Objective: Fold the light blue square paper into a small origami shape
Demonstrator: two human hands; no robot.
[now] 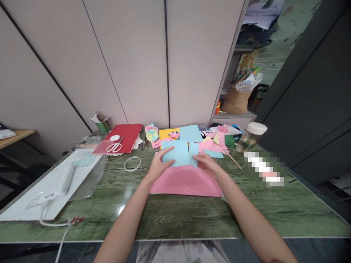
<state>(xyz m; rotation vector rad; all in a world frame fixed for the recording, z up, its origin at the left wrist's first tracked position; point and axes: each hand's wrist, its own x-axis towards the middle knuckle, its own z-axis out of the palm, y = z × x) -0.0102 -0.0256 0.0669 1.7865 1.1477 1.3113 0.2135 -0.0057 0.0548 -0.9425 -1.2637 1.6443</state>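
A light blue paper (177, 154) is held up over a pink sheet (186, 180) on the green table. My left hand (161, 162) grips its left edge between thumb and fingers. A narrower light blue piece (193, 153) stands at its right, with a thin gap between them near the top; whether they are joined lower down I cannot tell. My right hand (207, 163) pinches this narrower piece at its right edge. Behind them lies another light blue sheet (191, 133), partly over yellow paper (165, 134).
White scissors (114, 147) lie on a red folder (128, 135) at the left. Nearby are a white ring (132, 164) and a power strip (59, 182). A lidded jar (251, 137), wooden stick (233, 159) and pink scraps (216, 146) are at the right.
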